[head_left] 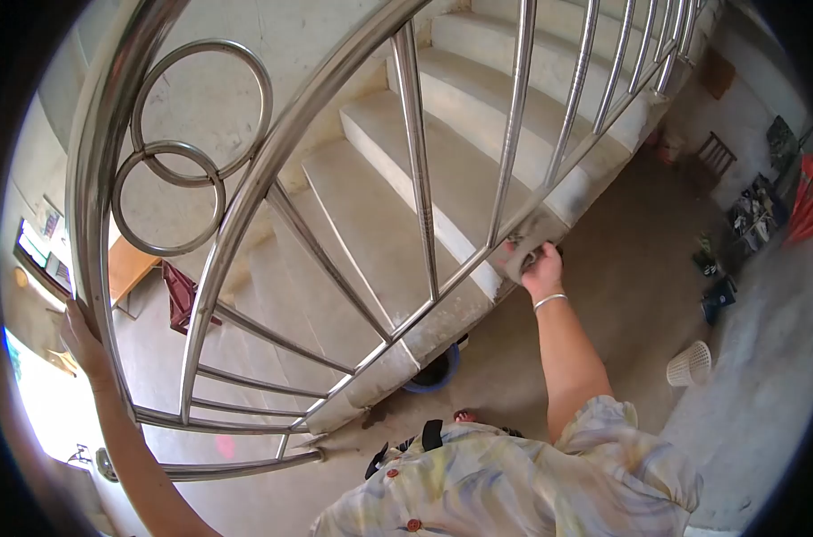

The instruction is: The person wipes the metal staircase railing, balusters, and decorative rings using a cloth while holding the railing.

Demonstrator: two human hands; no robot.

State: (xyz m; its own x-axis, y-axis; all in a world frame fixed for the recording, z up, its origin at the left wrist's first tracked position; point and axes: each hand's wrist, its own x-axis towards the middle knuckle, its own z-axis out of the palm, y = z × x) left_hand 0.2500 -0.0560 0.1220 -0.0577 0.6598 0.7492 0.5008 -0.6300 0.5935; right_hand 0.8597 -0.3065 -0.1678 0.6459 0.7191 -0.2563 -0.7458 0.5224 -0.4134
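The curving staircase [464, 76] fills the view from twelve to two o'clock, its pale steps rising toward the upper right. The metal railing [93, 206] sweeps along it, its thick outer tube running down the left and its thin bars fanning out to a base tube beside the stair edge. Brown floor [496, 358] spreads below the stairs, around four o'clock. The patterned shirt [532, 474] of the person takes up five o'clock.

At ten o'clock, two interlocking metal rings [267, 94] sit between the railing's tubes. A wooden table [131, 271] shows beyond the railing at nine, with a dark red folded object [181, 295] just beside it. Between five and six, a blue-rimmed bucket [448, 369] stands partly under the stairs; near four is a white basket [688, 365].

The left hand [86, 345], between eight and nine, lies against the railing's thick tube; how far its fingers wrap around cannot be told. At three o'clock the right hand [542, 271] grips a greyish cloth [516, 258] against the outer stair edge, just below the base tube. A pale bracelet [550, 301] circles that wrist.
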